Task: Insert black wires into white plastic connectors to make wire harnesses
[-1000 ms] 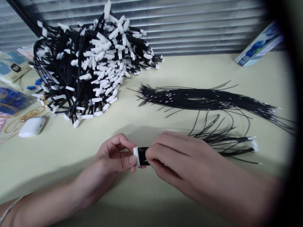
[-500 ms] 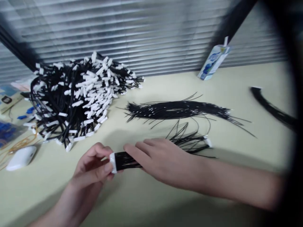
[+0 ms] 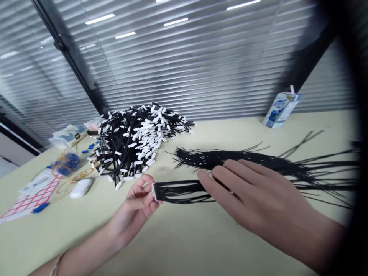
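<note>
In front of the big heap of black wire harnesses tipped with small white plastic plugs (image 3: 138, 134), just on the near side of it, the left hand (image 3: 140, 199) pinches a small white rectangular plastic connector (image 3: 154, 191) between thumb and fingertips, the fingers curled close around it. The connector is held a little above the pale yellow-green tabletop (image 3: 186, 237). From it a flat bundle of thin black wires (image 3: 184, 190) runs away from the heap, towards the right hand (image 3: 258, 195).

The right hand lies over that bundle with its fingers stretched out long and close together, their tips on top of the wires. The thumb is hidden under the hand, so I cannot tell whether it closes on the wires from below.

Beside the heap, beyond the right hand, a loose sheaf of bare black wires with bright metal ends (image 3: 244, 158) lies on the table, fanned at both ends. On the other side of the heap, near its front corner, sits a small white rounded plastic case (image 3: 81, 187), and further out from the heap a sheet printed with a red grid (image 3: 31, 195). Well apart from the heap, against the grey slatted window blinds (image 3: 186, 65), a blue-and-white drink carton (image 3: 281, 107) stands tilted.
</note>
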Available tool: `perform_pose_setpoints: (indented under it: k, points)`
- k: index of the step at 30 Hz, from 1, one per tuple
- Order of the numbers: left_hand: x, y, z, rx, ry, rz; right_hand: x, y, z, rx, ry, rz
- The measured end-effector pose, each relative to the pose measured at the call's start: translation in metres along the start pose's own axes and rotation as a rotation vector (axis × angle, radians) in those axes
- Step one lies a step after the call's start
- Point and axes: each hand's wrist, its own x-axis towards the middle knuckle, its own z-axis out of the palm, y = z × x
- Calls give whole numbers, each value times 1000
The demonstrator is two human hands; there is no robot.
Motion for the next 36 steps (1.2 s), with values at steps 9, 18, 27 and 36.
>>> perform_pose_setpoints:
  k: [9,18,27,36]
  points:
    - [-2,-2,0,-31,-39,-5,-1,-6,-16,-135,150,-203]
    - [3,9,-3,-71,65,44,-4,13,4,-175,159,-241]
    - [21,27,-25,-67,506,197,-28,74,63,21,-337,433]
    - [23,30,-37,-105,516,126,-40,102,64,708,-386,719]
